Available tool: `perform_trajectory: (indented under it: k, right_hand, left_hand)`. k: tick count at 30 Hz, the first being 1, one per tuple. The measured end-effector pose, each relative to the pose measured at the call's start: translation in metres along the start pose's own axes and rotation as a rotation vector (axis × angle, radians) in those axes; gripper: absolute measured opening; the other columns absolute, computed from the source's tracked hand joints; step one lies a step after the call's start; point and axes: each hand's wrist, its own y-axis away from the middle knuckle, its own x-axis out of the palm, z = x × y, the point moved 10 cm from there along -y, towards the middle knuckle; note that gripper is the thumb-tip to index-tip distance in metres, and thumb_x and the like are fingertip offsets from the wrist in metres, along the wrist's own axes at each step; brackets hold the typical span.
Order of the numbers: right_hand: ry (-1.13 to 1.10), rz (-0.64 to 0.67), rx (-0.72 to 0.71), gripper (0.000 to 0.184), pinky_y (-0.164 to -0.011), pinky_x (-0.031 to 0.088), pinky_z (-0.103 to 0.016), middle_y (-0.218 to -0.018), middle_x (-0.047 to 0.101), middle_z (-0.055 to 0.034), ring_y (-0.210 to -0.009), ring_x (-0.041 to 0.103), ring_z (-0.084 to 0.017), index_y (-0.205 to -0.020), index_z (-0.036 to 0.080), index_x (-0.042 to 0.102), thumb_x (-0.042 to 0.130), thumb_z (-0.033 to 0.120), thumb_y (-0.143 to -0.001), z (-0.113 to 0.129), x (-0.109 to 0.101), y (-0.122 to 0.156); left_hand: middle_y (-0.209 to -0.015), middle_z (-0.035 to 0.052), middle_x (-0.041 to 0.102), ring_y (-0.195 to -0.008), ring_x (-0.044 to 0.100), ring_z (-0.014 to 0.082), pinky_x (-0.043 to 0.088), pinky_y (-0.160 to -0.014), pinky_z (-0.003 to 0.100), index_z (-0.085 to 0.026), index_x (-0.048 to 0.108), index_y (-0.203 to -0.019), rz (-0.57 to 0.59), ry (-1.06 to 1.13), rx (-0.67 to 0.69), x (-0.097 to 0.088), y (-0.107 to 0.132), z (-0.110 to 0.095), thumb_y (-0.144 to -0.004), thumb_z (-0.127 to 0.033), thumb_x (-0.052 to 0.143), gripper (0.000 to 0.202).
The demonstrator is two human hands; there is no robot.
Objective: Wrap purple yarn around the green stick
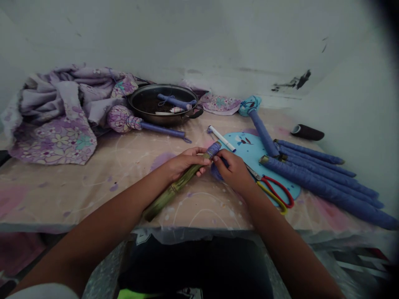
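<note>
Looking down from the head camera, the left hand (183, 162) clamps a green stalk (173, 193) whose tip is bound in purple wrapping (213, 150), and the right hand (232, 170) pinches a purple strip (217, 172) at that tip, the hands together above the worktop (93, 195). Just right lie red-handled scissors (276, 192) on a blue mat (249, 151), and blue-wrapped rods (324, 187). Behind stands a dark pan (163, 104) beside floral cloth (52, 124).

A rough, fibrous green stalk (170, 193); at three o'clock, matt blue cloth wrappings (324, 191); at twelve, a glossy metal pan (156, 119).
</note>
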Motion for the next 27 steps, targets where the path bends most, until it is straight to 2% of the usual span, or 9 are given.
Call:
perform_trajectory:
  k: [6, 11, 17, 21, 27]
  right_hand:
    - [-0.012, 0.004, 0.01, 0.018, -0.063, 0.037, -0.027, -0.072, 0.058, -0.003, -0.067, 0.051, -0.015, -0.077, 0.018, 0.053, 0.039, 0.026, -0.084, 0.001, -0.001, 0.0]
    - [-0.006, -0.018, 0.02, 0.017, -0.063, 0.037, -0.027, -0.072, 0.058, -0.0029, -0.067, 0.052, -0.015, -0.077, 0.019, 0.054, 0.04, 0.027, -0.083, -0.002, -0.001, 0.0]
    - [0.018, -0.033, 0.038, 0.01, -0.065, 0.039, -0.028, -0.074, 0.061, -0.0038, -0.069, 0.054, -0.017, -0.078, 0.019, 0.055, 0.047, 0.024, -0.077, -0.006, -0.001, 0.0]
    - [0.016, -0.037, 0.05, 0.011, -0.068, 0.041, -0.029, -0.075, 0.062, -0.0041, -0.07, 0.056, -0.017, -0.079, 0.018, 0.056, 0.047, 0.024, -0.075, -0.009, -0.002, 0.0]
    - [0.024, -0.051, 0.069, 0.012, -0.07, 0.042, -0.031, -0.077, 0.063, -0.005, -0.073, 0.057, -0.019, -0.079, 0.018, 0.057, 0.048, 0.024, -0.075, -0.01, -0.004, 0.0]
  left_hand:
    - [-0.072, 0.0044, 0.059, -0.059, 0.058, 0.0104, 0.05, -0.051, 0.021, -0.011, 0.05, -0.084, 0.031, 0.042, -0.005, 0.003, -0.002, 0.003, -0.073, -0.012, 0.049, 0.011]
    - [-0.074, 0.0044, 0.06, -0.065, 0.059, 0.0122, 0.051, -0.056, 0.026, -0.013, 0.052, -0.088, -0.003, 0.043, -0.04, -0.002, -0.002, 0.009, -0.076, -0.017, 0.048, 0.013]
    - [-0.074, 0.0034, 0.06, -0.061, 0.057, 0.01, 0.046, -0.055, 0.021, -0.011, 0.056, -0.09, -0.045, -0.029, 0.066, -0.009, -0.006, 0.001, -0.073, -0.021, 0.057, 0.019]
    - [-0.076, 0.0069, 0.062, -0.061, 0.058, 0.0104, 0.047, -0.058, 0.022, -0.008, 0.058, -0.087, -0.019, 0.023, 0.074, -0.009, -0.008, 0.004, -0.075, -0.019, 0.053, 0.017]
    - [-0.082, 0.0094, 0.062, -0.066, 0.06, 0.014, 0.049, -0.058, 0.027, -0.009, 0.054, -0.098, 0.018, 0.11, 0.046, -0.009, -0.01, 0.007, -0.076, -0.015, 0.048, 0.024]
